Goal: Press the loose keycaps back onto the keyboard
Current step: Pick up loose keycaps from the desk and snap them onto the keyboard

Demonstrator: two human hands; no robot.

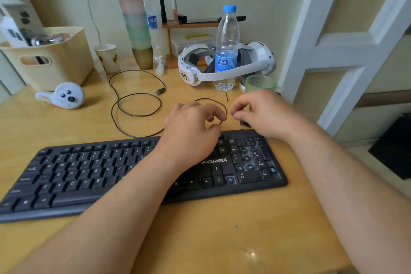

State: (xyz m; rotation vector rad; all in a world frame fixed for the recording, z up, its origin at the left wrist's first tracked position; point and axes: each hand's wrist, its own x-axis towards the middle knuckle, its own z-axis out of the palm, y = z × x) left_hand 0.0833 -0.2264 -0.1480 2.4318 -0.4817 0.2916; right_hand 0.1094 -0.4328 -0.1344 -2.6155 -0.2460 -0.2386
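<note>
Both hands, left [191, 127] and right [264, 111], hover with fingers curled at mid-frame above the black keyboard [100, 176]; whether they hold anything is unclear.

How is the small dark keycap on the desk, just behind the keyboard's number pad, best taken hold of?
Pinch the keycap by its left and right walls from above, with the right hand that hovers over it. It lies low on the desk, and the keyboard edge closes its near side.
</note>
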